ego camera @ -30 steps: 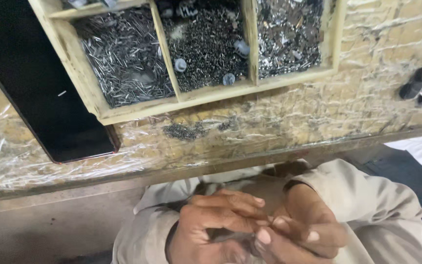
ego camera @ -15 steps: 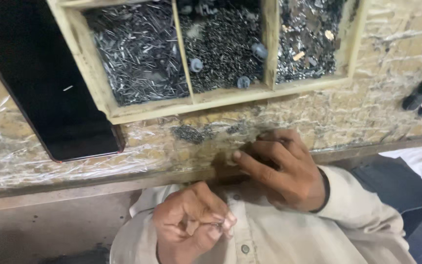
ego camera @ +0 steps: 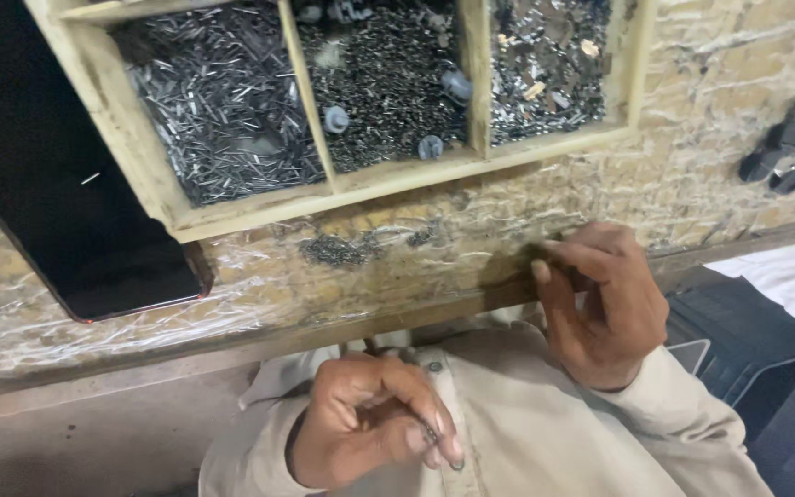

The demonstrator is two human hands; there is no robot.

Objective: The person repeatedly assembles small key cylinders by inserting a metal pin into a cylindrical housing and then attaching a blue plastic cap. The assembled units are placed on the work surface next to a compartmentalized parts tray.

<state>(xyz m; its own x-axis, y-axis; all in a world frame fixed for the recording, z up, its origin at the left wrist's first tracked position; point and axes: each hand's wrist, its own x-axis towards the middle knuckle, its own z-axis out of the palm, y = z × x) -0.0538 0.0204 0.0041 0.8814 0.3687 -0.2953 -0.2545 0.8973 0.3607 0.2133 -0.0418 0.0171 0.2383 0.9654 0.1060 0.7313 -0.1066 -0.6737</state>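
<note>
While pinched, nail (ego camera: 430, 433) thin, dark.

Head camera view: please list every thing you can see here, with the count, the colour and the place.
wooden tray: one, pale wood, three compartments, upper middle of the bench
long nails: too many to count, grey metal, left compartment
small tacks: too many to count, dark grey, middle compartment, with a few blue-grey round caps on them
mixed metal bits: too many to count, silvery, right compartment
loose tacks: a small heap, dark, on the bench just below the tray
black panel: one, black, flat on the bench at the left
bench: one, tan, under wrinkled clear film
dark tools: a few, black, right edge, unclear kind
left hand: curled near the shirt, pinching something small and dark
right hand: fingertips on the front edge of the bench
</note>
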